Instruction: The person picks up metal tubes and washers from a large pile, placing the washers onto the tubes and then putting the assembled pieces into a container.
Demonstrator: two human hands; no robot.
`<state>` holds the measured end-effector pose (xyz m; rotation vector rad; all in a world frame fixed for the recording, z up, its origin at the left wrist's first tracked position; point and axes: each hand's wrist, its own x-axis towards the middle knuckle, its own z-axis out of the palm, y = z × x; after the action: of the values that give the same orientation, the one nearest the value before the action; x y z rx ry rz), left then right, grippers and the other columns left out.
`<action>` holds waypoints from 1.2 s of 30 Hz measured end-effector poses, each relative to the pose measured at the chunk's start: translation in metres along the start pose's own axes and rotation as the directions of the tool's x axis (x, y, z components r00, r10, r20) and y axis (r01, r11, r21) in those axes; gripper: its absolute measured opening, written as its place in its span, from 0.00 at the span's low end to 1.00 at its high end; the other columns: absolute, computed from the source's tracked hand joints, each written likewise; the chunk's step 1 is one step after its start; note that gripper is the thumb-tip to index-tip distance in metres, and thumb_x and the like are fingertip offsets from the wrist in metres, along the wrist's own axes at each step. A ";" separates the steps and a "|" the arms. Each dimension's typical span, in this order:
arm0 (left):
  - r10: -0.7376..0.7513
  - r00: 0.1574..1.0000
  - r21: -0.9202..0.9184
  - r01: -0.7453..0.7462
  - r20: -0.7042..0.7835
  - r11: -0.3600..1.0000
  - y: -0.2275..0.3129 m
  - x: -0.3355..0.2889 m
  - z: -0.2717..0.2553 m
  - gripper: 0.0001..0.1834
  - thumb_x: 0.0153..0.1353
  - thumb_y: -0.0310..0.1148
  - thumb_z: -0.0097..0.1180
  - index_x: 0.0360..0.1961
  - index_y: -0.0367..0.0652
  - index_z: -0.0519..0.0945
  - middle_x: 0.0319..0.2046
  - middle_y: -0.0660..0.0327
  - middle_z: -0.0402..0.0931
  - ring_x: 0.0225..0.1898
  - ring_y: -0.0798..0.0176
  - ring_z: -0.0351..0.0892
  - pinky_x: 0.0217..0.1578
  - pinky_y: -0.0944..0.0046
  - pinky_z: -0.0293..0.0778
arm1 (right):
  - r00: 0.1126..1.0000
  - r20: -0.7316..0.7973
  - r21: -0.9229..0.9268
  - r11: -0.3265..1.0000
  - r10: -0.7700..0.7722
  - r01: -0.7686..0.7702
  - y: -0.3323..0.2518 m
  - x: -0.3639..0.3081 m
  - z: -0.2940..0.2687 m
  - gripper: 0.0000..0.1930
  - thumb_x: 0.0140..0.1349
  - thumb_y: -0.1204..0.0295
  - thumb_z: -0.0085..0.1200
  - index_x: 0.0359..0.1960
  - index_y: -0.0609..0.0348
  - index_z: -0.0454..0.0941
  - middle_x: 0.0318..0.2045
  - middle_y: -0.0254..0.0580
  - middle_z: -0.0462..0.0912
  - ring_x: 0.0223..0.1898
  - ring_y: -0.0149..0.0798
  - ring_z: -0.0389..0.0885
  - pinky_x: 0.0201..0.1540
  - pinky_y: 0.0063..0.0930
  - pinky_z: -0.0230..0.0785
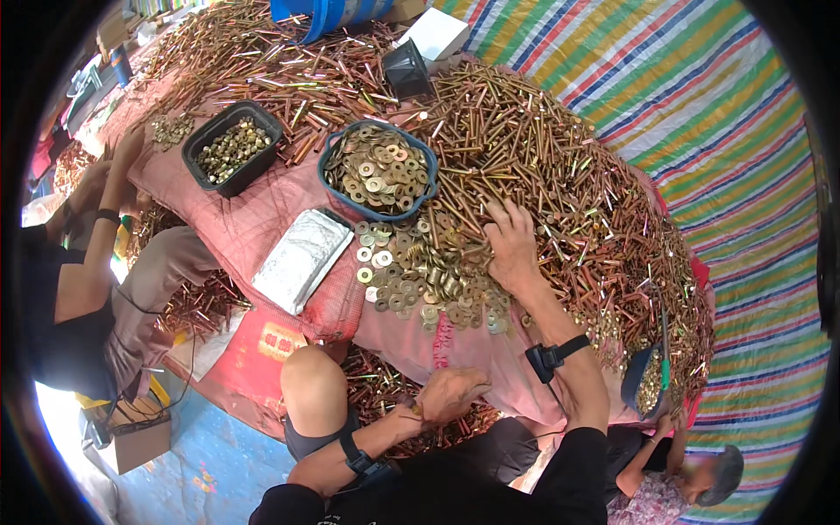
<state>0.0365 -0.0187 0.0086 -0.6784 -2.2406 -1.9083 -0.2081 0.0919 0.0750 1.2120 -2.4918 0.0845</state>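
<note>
Head view, looking down on a sorting area laid over pink sacking (262, 219). The person's right hand (512, 245) lay palm-down, fingers loosely spread, at the edge of a large heap of brass-coloured bolts (560, 166), its fingertips resting among the bolts; whether any bolt was pinched beneath the fingers could not be told. Just to the left of this hand lay a loose scatter of flat washers (411, 271), touching the foot of the heap. The left hand (451, 392) was held low, near the person's bent knee (313, 376), fingers curled together around a small brass-coloured item, too small to identify; a second drift of bolts lay just beneath it.

Behind the washers stood a round blue basin (331, 166) filled with more washers, and to its left a black rectangular tub (197, 162) holding small brass nuts. A flat silver foil packet (302, 258) lay on the sacking between tub and scatter. A black cup (407, 70) and a white box (435, 33) stood at the far edge of the heap. A striped tarpaulin (700, 105) covered the ground at right. A second person sat at left, one arm (109, 188) raised toward the tub; a third at lower right held up a dark scoop (646, 381) of small parts.
</note>
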 end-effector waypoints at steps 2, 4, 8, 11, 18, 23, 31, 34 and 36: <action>0.004 1.000 0.013 -0.004 -0.001 1.000 0.000 0.003 0.004 0.05 0.64 0.29 0.60 0.36 0.38 0.81 0.30 0.50 0.80 0.33 0.43 0.81 0.34 0.50 0.77 | 0.995 -0.032 -0.043 0.994 -0.099 0.098 -0.004 -0.001 -0.005 0.18 0.43 0.83 0.55 0.40 0.65 0.73 0.63 0.55 0.68 0.68 0.61 0.61 0.70 0.60 0.53; 0.054 0.998 0.048 -0.052 -0.032 0.997 0.000 0.005 0.007 0.05 0.65 0.29 0.59 0.35 0.39 0.81 0.29 0.50 0.80 0.32 0.43 0.81 0.32 0.50 0.77 | 0.996 -0.033 -0.028 0.996 -0.085 0.084 -0.006 -0.005 -0.011 0.15 0.44 0.83 0.55 0.37 0.67 0.73 0.64 0.56 0.68 0.68 0.59 0.62 0.71 0.59 0.52; 0.061 0.997 0.073 -0.057 -0.054 0.996 0.001 0.006 0.008 0.05 0.65 0.30 0.59 0.34 0.40 0.80 0.28 0.51 0.80 0.31 0.44 0.81 0.31 0.50 0.77 | 0.999 0.030 0.073 0.997 -0.034 0.032 -0.015 -0.005 -0.024 0.15 0.48 0.84 0.55 0.40 0.68 0.72 0.61 0.59 0.69 0.64 0.61 0.66 0.67 0.53 0.59; -0.072 0.997 0.060 0.075 -0.037 0.995 0.006 0.014 0.005 0.06 0.66 0.30 0.59 0.34 0.38 0.80 0.28 0.50 0.80 0.30 0.46 0.81 0.30 0.54 0.77 | 0.995 0.074 0.219 0.972 0.066 -0.081 -0.016 -0.011 -0.034 0.15 0.53 0.83 0.54 0.44 0.69 0.70 0.57 0.61 0.71 0.59 0.62 0.71 0.61 0.48 0.66; -0.430 0.897 -0.552 0.310 -0.099 0.774 -0.010 0.024 0.009 0.09 0.75 0.27 0.49 0.46 0.33 0.79 0.36 0.62 0.82 0.38 0.70 0.81 0.40 0.68 0.79 | 0.942 -0.035 0.471 0.837 0.334 -0.279 -0.009 -0.048 -0.064 0.14 0.67 0.74 0.54 0.51 0.67 0.72 0.44 0.48 0.81 0.41 0.48 0.81 0.49 0.34 0.73; -0.510 0.838 -0.707 0.243 -0.191 0.664 -0.002 0.042 0.001 0.13 0.74 0.30 0.52 0.55 0.35 0.77 0.41 0.60 0.83 0.41 0.69 0.83 0.40 0.70 0.79 | 0.813 0.275 0.748 0.417 0.513 -0.516 -0.022 -0.083 -0.093 0.18 0.71 0.62 0.54 0.52 0.65 0.77 0.45 0.46 0.85 0.46 0.37 0.83 0.52 0.34 0.73; -0.468 0.859 -0.640 0.242 -0.207 0.729 0.013 0.082 0.002 0.22 0.70 0.33 0.60 0.61 0.32 0.73 0.47 0.58 0.81 0.40 0.68 0.82 0.40 0.68 0.81 | 0.700 0.565 0.768 0.030 0.437 -0.639 -0.036 -0.140 -0.089 0.23 0.69 0.56 0.57 0.57 0.59 0.75 0.37 0.40 0.84 0.31 0.31 0.81 0.30 0.24 0.75; -0.464 0.876 -0.623 0.290 -0.134 0.727 0.015 0.090 0.003 0.29 0.65 0.33 0.66 0.64 0.35 0.71 0.49 0.59 0.80 0.42 0.69 0.81 0.38 0.69 0.79 | 0.720 0.546 0.698 0.243 0.428 -0.674 -0.046 -0.145 -0.093 0.26 0.68 0.56 0.57 0.61 0.60 0.73 0.41 0.45 0.84 0.36 0.39 0.83 0.36 0.31 0.76; -0.442 0.894 -0.607 0.313 -0.071 0.730 0.016 0.093 0.006 0.33 0.62 0.31 0.69 0.65 0.35 0.70 0.50 0.60 0.79 0.41 0.69 0.81 0.37 0.70 0.79 | 0.792 0.452 0.491 0.627 0.411 -0.605 -0.050 -0.148 -0.095 0.28 0.67 0.59 0.58 0.64 0.60 0.70 0.48 0.53 0.83 0.44 0.51 0.84 0.46 0.41 0.77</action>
<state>-0.0383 0.0125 0.0564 -0.0249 -1.7395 -2.7662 -0.0577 0.1916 0.1061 0.6585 -3.1490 1.0229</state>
